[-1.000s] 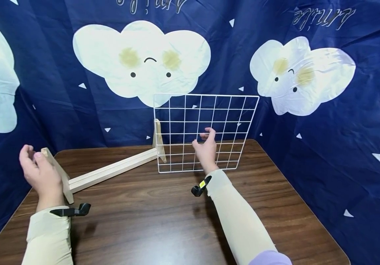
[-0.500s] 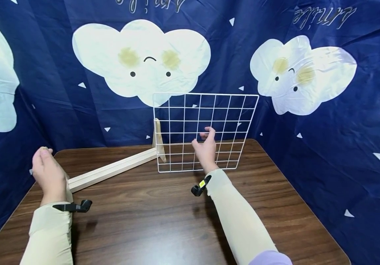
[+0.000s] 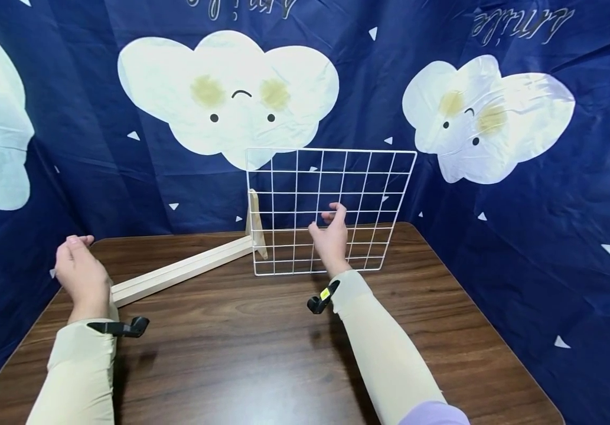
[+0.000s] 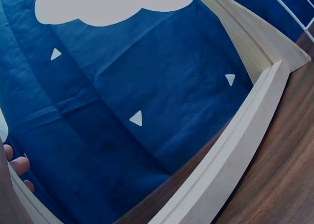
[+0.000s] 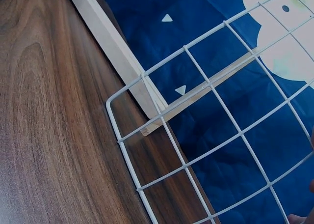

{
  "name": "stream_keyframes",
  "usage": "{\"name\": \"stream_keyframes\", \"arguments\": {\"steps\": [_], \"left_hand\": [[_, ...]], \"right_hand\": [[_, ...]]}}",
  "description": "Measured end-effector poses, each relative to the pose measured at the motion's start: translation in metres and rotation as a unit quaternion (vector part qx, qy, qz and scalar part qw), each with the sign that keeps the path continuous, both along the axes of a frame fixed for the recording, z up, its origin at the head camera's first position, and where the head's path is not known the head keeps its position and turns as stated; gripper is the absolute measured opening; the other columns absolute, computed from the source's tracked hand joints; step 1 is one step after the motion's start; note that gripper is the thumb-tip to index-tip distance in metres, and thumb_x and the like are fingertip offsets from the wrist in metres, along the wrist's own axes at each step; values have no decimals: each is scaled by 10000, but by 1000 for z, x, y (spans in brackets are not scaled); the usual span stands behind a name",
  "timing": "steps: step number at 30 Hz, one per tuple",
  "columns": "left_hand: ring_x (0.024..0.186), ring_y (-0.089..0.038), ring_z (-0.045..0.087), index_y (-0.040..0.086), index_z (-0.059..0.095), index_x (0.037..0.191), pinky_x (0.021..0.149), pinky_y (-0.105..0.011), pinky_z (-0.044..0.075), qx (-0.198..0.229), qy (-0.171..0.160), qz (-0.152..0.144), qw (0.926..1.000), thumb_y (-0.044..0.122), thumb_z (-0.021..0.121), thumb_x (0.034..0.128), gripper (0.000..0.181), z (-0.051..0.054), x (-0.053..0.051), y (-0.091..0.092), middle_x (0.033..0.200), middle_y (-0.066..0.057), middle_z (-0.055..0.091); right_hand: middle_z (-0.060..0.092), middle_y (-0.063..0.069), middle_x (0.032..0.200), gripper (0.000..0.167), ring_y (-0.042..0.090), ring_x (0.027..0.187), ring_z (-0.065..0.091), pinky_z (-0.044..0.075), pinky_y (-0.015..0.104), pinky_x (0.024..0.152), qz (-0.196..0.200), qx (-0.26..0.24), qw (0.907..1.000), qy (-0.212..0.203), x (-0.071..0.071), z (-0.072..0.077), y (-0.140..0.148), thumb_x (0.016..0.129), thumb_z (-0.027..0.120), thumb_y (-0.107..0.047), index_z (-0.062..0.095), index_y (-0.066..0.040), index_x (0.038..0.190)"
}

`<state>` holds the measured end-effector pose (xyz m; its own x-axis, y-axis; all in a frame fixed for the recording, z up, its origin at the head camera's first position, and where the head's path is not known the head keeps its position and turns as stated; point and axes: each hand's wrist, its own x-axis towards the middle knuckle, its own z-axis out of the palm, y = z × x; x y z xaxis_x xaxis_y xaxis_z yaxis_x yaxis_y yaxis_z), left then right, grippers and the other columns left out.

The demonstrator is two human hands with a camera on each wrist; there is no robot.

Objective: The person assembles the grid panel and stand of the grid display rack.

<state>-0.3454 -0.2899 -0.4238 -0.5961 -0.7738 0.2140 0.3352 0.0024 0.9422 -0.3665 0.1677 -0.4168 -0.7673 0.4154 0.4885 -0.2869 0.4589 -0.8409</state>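
Note:
A pale wooden stand lies across the left half of the table, a grooved beam joining two end boards. My left hand grips the near-left end board, covering nearly all of it in the head view. In the left wrist view, its curled fingertips show past that board's edge. My right hand holds a white wire grid panel upright by its middle wires. The panel's left edge overlaps the far end board, which shows behind the mesh; whether they touch I cannot tell.
The brown wood-grain table has rounded corners. Dark blue cloth with white clouds and triangles hangs close behind it and along both sides. A black camera mount sits on the left wrist, another on the right.
My left hand has moved right onto the near-left end board, and its fingers have come together around it. The right hand and the grid panel stay where they were.

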Motion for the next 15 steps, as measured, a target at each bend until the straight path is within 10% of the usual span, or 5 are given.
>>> {"name": "stream_keyframes", "arguments": {"steps": [15], "left_hand": [[1026, -25, 584, 280, 689, 928, 924, -164, 361, -957, -332, 38, 9949, 356, 439, 1083, 305, 0, -8, 7, 928, 197, 688]], "right_hand": [[669, 100, 1134, 618, 257, 1067, 628, 521, 394, 866, -33, -14, 10000, -34, 1, 0, 1, 813, 746, -84, 433, -143, 1342]]}}
